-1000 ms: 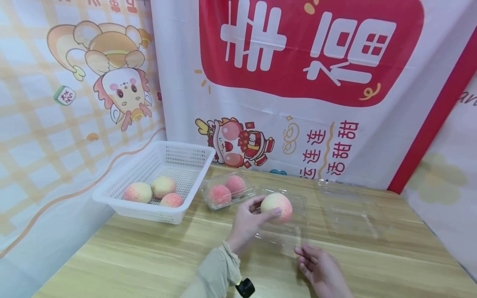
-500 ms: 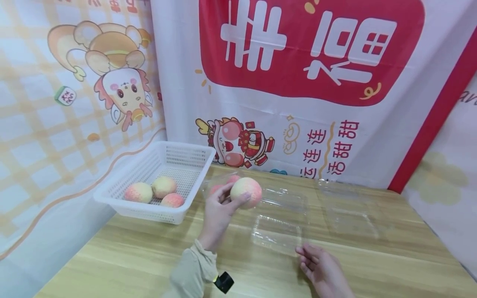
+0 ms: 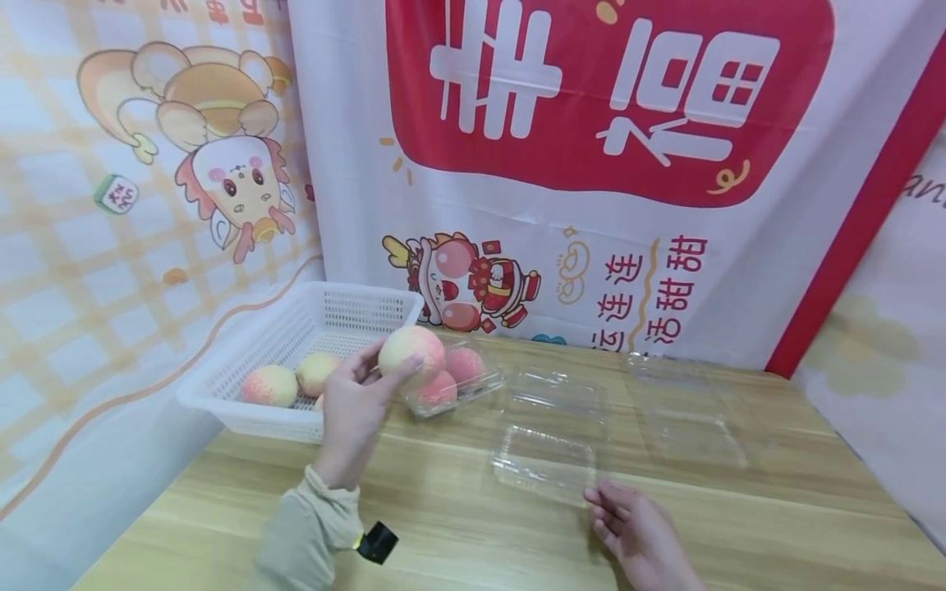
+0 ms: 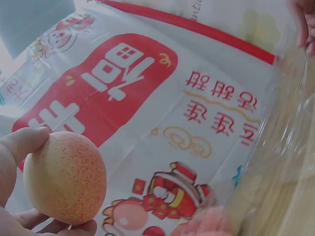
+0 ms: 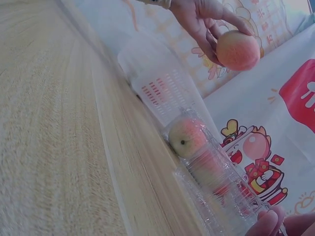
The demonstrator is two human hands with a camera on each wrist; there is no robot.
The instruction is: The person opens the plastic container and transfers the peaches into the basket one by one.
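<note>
Peach [image 3: 411, 357], pale yellow with a pink blush, is gripped between the thumb and fingers of the left hand [image 3: 356, 414], held above the table [image 3: 443, 501] at the basket's right side. Over the last second it has moved left from above the open clear clamshell [image 3: 545, 460]; in my judgement, it is now nearer the basket than that clamshell and rests in neither. Right hand [image 3: 637, 525] pinches the clamshell's near right corner.

Containers: white perforated basket [image 3: 369, 309], far left, holds two plainly visible peaches, with part of a third showing behind the left wrist. Filled clamshell [image 3: 482, 386], just right of the basket, holds two pink peaches [image 3: 466, 366]; glare prevents confirming whether its lid is fastened. Another clear clamshell [image 3: 698, 423] lies to the right.
</note>
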